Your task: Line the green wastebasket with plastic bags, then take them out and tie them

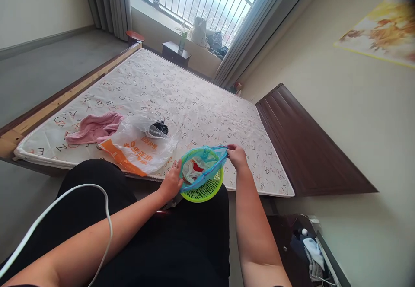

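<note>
A bright green mesh basket rests at my lap beside the bed edge. The blue plastic bag lines it, its mouth spread open, with crumpled white and red scraps inside. My left hand holds the bag's rim on the left, close against the basket. On the right, my right hand pinches the bag's edge and pulls it outward past the basket rim. A white and orange plastic bag lies on the mattress left of the basket.
A pink cloth and a small black bundle lie on the letter-patterned mattress. A dark headboard stands at right, above a nightstand with folded cloths. A white cable crosses my left arm.
</note>
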The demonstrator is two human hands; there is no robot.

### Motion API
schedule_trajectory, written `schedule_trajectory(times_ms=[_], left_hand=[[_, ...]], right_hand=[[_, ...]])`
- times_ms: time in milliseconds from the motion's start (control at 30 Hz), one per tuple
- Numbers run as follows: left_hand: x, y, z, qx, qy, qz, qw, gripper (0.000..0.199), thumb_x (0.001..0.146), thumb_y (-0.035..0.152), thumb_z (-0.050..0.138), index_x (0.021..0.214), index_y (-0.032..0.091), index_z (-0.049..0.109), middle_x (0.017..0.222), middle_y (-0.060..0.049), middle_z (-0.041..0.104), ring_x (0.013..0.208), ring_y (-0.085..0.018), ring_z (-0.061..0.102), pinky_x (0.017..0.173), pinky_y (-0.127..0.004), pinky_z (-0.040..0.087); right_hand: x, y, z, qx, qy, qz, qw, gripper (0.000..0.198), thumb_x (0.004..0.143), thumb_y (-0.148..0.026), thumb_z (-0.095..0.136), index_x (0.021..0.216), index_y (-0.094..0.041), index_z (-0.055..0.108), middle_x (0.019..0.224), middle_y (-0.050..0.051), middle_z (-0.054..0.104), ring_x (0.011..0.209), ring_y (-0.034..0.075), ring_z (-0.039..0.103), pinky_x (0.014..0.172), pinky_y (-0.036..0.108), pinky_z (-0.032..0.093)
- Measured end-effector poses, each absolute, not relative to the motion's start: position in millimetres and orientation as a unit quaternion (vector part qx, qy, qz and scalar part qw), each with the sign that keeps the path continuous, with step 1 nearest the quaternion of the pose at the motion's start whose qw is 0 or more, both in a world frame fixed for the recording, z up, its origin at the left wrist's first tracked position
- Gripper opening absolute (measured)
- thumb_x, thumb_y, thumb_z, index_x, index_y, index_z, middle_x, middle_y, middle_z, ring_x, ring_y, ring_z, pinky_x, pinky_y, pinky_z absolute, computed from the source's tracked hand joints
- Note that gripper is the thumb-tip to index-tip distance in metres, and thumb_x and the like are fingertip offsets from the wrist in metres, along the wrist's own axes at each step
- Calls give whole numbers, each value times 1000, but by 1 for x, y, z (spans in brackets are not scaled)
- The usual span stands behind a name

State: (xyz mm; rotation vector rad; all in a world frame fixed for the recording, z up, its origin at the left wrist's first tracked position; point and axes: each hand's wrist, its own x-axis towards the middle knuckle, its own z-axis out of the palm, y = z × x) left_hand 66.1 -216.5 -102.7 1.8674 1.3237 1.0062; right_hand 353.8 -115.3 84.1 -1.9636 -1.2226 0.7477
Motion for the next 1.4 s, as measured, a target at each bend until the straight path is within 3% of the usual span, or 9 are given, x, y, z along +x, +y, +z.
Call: schedule_trajectory(times_ms=[133, 267, 433, 533, 667, 833, 1000, 1267, 1400], left_hand=[[64, -213, -101, 694, 504, 388, 337, 96, 84, 6, 54, 172, 20, 17, 171, -16, 35, 161, -35, 27, 130, -59, 27], [61, -212, -95, 667, 499, 393, 389, 91, 86, 10, 53, 171, 19, 22, 171, -15, 35, 160, -34, 30, 131, -56, 28], [64, -210, -93, 598, 470, 447, 471, 71, 93, 33, 60, 161, 21, 42, 170, -14, 38, 157, -32, 36, 130, -52, 29], [68, -201, -96, 515, 467, 473, 541, 51, 89, 53, 64, 126, 17, 66, 167, -18, 41, 153, -36, 41, 122, -52, 39], [70, -190, -92, 457, 444, 448, 627, 52, 85, 69, 63, 87, 17, 65, 145, -18, 63, 128, -34, 62, 105, -46, 51], [73, -186, -71, 419, 463, 435, 648, 54, 72, 62, 80, 98, 18, 64, 103, -9, 75, 93, -24, 70, 86, -37, 53], [83, -184, -47, 388, 421, 434, 695, 57, 71, 50, 86, 112, 17, 64, 97, -7, 75, 86, -21, 70, 75, -32, 53], [63, -158, -17, 370, 545, 416, 627, 47, 77, 59, 76, 92, 16, 64, 81, -5, 70, 72, -19, 68, 62, -28, 53], [39, -134, 13, 560, 603, 351, 448, 25, 84, 41, 73, 96, 19, 71, 78, -7, 72, 79, -25, 70, 77, -34, 53]], right_hand=[[342, -139, 116, -706, -628, 121, 302, 22, 85, -35, 62, 95, -19, 74, 96, 10, 76, 86, 23, 67, 84, 39, 54], [353, -181, 141, -713, -607, 58, 346, 30, 88, -48, 66, 93, -19, 73, 89, 10, 73, 81, 24, 67, 80, 40, 53], [360, -219, 153, -662, -492, 230, 517, 38, 75, -50, 87, 91, -21, 68, 80, 2, 71, 77, 21, 70, 79, 39, 57], [358, -234, 159, -548, -442, 351, 617, 38, 69, -42, 94, 84, -24, 64, 80, -5, 66, 64, 12, 64, 71, 34, 59], [354, -257, 174, -470, -439, 452, 618, 26, 78, -31, 88, 87, -27, 64, 82, -7, 61, 43, 2, 41, 42, 19, 41], [353, -288, 186, -435, -486, 503, 567, 28, 86, -35, 82, 111, -38, 68, 92, -4, 71, 35, 1, 29, 31, 18, 21], [356, -305, 184, -423, -531, 542, 496, 52, 84, -44, 81, 133, -46, 64, 145, 8, 67, 37, 2, 38, 31, 24, 23], [360, -309, 184, -467, -501, 497, 532, 49, 83, -50, 77, 130, -44, 67, 148, 11, 65, 39, 5, 40, 35, 28, 27], [358, -291, 175, -522, -463, 480, 532, 42, 86, -42, 76, 127, -35, 68, 145, 10, 66, 47, 5, 47, 43, 27, 36]])
